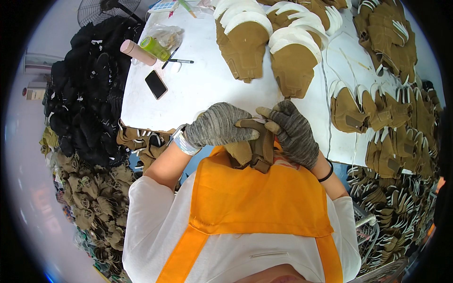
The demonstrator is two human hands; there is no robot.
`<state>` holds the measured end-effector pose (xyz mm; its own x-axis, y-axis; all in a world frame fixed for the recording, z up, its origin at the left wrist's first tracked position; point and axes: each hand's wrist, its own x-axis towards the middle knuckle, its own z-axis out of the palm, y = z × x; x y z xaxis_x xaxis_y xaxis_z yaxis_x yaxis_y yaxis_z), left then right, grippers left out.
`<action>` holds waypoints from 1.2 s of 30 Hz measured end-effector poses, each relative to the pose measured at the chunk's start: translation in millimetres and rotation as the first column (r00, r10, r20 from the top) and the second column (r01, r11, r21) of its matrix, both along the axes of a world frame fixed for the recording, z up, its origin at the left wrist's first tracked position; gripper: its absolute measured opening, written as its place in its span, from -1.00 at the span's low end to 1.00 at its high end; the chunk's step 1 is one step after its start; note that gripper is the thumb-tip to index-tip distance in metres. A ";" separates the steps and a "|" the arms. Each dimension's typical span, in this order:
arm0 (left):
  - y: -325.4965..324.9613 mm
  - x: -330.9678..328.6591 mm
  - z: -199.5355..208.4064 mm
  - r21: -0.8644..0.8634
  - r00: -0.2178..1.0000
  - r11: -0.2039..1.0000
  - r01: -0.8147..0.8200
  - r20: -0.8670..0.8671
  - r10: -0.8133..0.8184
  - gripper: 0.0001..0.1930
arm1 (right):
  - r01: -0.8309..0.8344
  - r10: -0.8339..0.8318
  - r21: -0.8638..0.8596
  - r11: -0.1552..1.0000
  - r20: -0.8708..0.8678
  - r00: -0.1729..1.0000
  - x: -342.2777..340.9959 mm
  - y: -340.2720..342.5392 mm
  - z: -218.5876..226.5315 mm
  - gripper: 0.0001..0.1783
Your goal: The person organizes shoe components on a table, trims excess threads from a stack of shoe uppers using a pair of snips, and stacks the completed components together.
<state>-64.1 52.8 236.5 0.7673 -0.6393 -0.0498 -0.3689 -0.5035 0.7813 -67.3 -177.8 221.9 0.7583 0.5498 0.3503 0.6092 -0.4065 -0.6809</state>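
At the near edge of the table I hold a brown fabric cap (261, 148), bunched up in front of my orange apron (255, 198). My left hand (219, 125), in a mottled grey glove with tan fingertips, is closed on its left side. On the other side my right hand (296, 134), gloved alike, has its fingers bent around the top edge of the fabric. Part of the cap is hidden behind the fingers. Just beyond my hands lie brown caps with white curved brim pieces, one stack (243, 52) on the left and another (293, 66) on the right.
On the white table (198, 80) lie a phone (155, 85), a pink bottle (138, 52), a green bottle (155, 48) and pens (181, 61). More brown caps (389, 111) line the right side. Black caps (87, 94) are heaped at left, beside a fan (108, 9).
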 end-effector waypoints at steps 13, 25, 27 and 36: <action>2.7 4.9 -2.5 0.005 0.994 0.999 0.036 -0.105 -0.035 -0.63 | 0.075 -0.082 -0.136 0.988 -0.049 0.995 -4.8 3.6 11.8 -0.65; 3.6 2.6 -2.7 0.097 1.000 0.995 -0.023 0.023 0.021 -0.54 | 0.057 0.029 0.265 0.963 -0.310 0.950 -1.5 16.9 9.9 -0.41; -2.8 0.6 2.8 0.135 0.994 0.985 -0.106 0.048 0.100 -0.51 | 0.114 0.026 0.237 0.965 -0.518 0.855 -1.0 18.6 3.9 -0.19; 44.5 -24.1 -26.8 -0.479 0.579 0.466 -0.744 -0.112 0.808 -0.36 | 0.191 0.014 0.183 0.964 -0.755 0.655 -11.0 7.5 -12.1 -0.42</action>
<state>-88.2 97.3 209.7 0.9361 0.3040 0.1769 -0.1005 -0.2508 0.9628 -78.3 -170.3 209.9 0.8580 0.4477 -0.2517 -0.1764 -0.2034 -0.9631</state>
